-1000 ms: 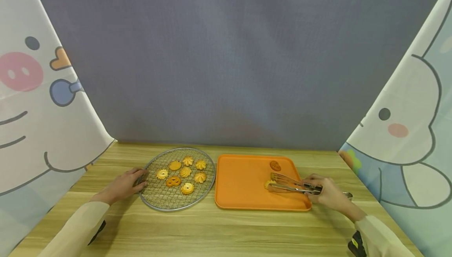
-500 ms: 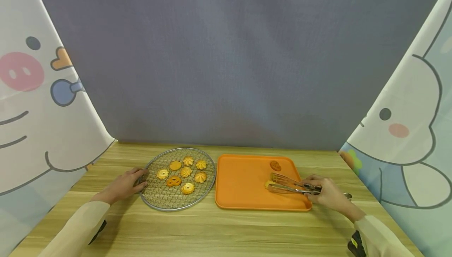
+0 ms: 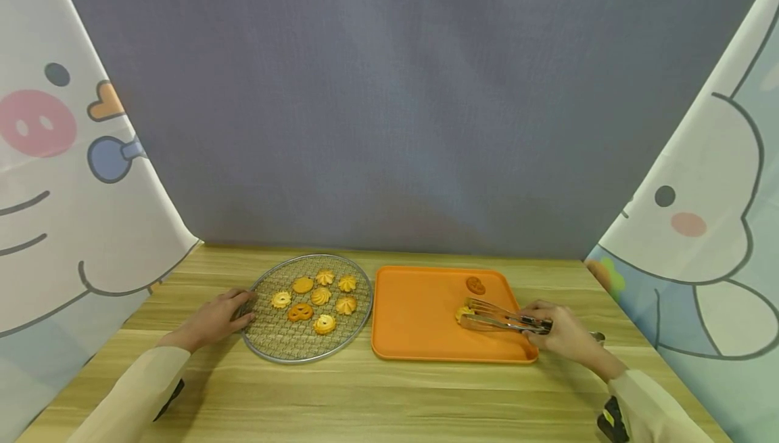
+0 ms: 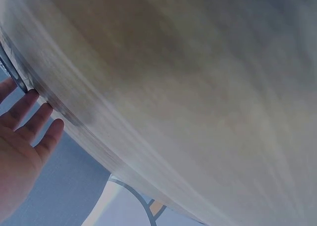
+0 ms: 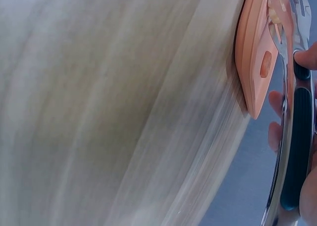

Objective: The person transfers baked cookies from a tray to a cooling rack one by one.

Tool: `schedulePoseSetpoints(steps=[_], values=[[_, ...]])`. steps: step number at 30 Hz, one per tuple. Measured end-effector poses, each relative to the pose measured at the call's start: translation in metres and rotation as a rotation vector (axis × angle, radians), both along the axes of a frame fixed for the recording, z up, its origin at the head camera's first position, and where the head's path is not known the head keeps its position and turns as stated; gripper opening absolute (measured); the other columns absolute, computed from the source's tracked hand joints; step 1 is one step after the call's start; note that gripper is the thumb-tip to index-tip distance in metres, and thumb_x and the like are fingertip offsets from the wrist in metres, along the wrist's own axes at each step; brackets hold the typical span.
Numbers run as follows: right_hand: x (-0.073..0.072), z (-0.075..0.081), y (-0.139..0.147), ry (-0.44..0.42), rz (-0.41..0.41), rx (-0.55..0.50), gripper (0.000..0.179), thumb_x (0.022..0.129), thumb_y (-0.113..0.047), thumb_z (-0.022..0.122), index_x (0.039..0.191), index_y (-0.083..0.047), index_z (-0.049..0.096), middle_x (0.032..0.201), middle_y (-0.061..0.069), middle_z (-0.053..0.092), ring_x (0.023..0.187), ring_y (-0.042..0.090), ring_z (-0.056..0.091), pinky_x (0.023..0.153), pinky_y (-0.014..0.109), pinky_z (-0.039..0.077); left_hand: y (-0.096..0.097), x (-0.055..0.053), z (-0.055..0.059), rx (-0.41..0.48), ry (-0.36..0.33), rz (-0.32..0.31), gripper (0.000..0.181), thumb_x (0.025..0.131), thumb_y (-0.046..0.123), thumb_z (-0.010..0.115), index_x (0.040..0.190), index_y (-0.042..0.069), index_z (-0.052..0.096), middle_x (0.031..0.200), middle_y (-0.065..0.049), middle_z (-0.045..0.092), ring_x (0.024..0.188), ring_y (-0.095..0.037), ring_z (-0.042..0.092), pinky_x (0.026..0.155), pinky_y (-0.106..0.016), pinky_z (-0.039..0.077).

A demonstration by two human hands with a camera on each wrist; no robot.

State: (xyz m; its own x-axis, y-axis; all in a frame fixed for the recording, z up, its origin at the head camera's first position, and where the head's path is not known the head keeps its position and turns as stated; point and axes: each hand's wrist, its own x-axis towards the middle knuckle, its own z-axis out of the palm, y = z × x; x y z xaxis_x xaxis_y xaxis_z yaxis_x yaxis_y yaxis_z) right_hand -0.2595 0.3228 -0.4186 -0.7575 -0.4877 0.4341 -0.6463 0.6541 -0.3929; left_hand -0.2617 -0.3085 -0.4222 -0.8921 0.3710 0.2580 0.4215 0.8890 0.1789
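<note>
In the head view my right hand (image 3: pixel 566 335) grips metal serving tongs (image 3: pixel 505 318) with dark grips. The tongs' ends are around a yellow cookie (image 3: pixel 462 314) on the orange tray (image 3: pixel 414 314); whether they press it is hard to tell. Behind it on that tray lies a brown cookie (image 3: pixel 475 285). My left hand (image 3: pixel 214 320) rests at the left rim of a round wire-mesh rack (image 3: pixel 276 341). Its fingers (image 4: pixel 37 122) look nearly straight in the left wrist view, tips at the rim. Several cookies, including a pretzel-shaped one (image 3: pixel 300 312), lie spread on the rack.
Rack and tray stand side by side on a wood-grain table (image 3: pixel 365 395), a narrow gap between them. A grey cloth wall (image 3: pixel 389 105) rises behind the table. Printed cartoon curtains (image 3: pixel 700 240) flank both sides.
The tongs have shifted only very slightly around the yellow cookie. My left hand, the rack and the tray look the same as before.
</note>
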Motion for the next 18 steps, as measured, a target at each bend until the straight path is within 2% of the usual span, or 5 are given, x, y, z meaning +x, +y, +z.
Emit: schedulePoseSetpoints(steps=[3, 11, 18], values=[[0.0, 0.0003, -0.0005, -0.001, 0.003, -0.002, 0.029, 0.07, -0.001, 0.074, 0.099, -0.003, 0.069, 0.092, 0.007, 0.064, 0.051, -0.007, 0.038, 0.042, 0.016, 0.036, -0.0001, 0.0001, -0.0001, -0.003, -0.002, 0.004, 0.041, 0.085, 0.023, 0.064, 0.117, -0.001, 0.057, 0.115, -0.023, 0.057, 0.099, -0.043, 0.057, 0.077, -0.055, 0.049], [0.0015, -0.0001, -0.0028, 0.002, -0.02, 0.012, 0.03, 0.069, -0.002, 0.075, 0.099, -0.003, 0.069, 0.093, 0.007, 0.064, 0.06, -0.004, 0.047, 0.047, 0.016, 0.038, -0.0007, 0.0, -0.0007, -0.003, -0.012, 0.01, 0.042, 0.085, 0.023, 0.064, 0.119, -0.001, 0.056, 0.116, -0.023, 0.056, 0.099, -0.044, 0.057, 0.076, -0.055, 0.049], [0.0032, 0.0002, -0.0062, 0.0, -0.027, 0.005, 0.029, 0.07, -0.003, 0.075, 0.099, -0.003, 0.069, 0.094, 0.01, 0.064, 0.057, -0.005, 0.045, 0.044, 0.016, 0.037, -0.002, -0.0018, -0.0036, -0.007, -0.012, 0.011, 0.042, 0.086, 0.024, 0.064, 0.118, -0.001, 0.056, 0.117, -0.023, 0.055, 0.1, -0.043, 0.057, 0.077, -0.055, 0.049]])
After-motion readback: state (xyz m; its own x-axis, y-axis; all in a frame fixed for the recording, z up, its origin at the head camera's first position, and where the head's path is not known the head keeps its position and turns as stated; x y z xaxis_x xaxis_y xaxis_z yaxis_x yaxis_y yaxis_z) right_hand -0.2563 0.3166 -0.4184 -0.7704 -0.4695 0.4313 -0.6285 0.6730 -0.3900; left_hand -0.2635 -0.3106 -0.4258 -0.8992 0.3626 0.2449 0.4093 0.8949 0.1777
